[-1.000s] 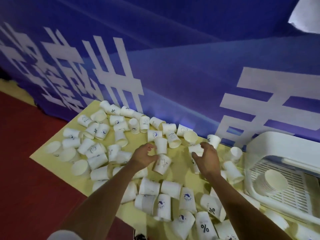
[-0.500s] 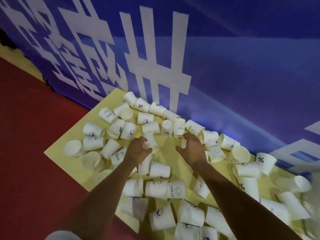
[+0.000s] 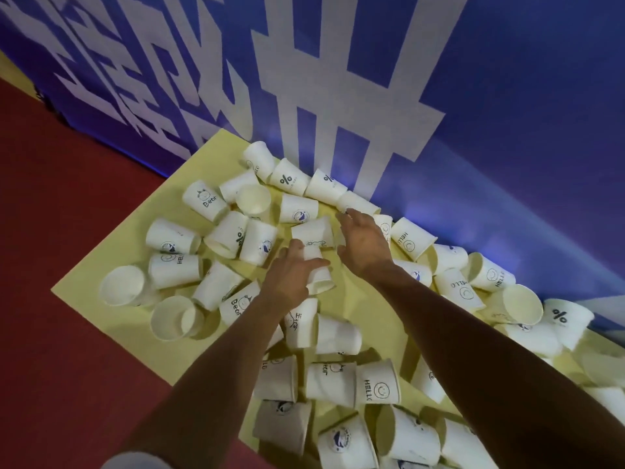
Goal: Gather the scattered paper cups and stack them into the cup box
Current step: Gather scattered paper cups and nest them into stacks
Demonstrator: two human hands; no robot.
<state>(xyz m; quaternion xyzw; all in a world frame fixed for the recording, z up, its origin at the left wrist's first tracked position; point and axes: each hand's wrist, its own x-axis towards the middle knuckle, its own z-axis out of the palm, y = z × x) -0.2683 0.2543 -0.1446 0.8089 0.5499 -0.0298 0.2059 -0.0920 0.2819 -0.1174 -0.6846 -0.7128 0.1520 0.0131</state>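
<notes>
- Head view: the left hand (image 3: 291,279) grips a white paper cup (image 3: 319,277) that lies on its side in the middle of the spread. The thumb lies over the cup's wall, the fingers wrap round it, and its mouth faces near-right.
- The right hand (image 3: 363,245) is just right of that cup, with its fingers loosely extended and holding nothing. The fingertips reach a cup in the far row.
- The scattered cups (image 3: 176,269) cover a yellow sheet (image 3: 216,150), most of them on their sides, many touching or overlapping.
- A "Bear" cup (image 3: 204,201) lies far left, a "%" cup (image 3: 289,181) is against the backdrop, and a "HELLO" cup (image 3: 377,384) is near, between the forearms.
- A blue banner (image 3: 507,96) with white characters rises behind the sheet's far edge.
- Red floor (image 3: 67,367) lies to the left.
</notes>
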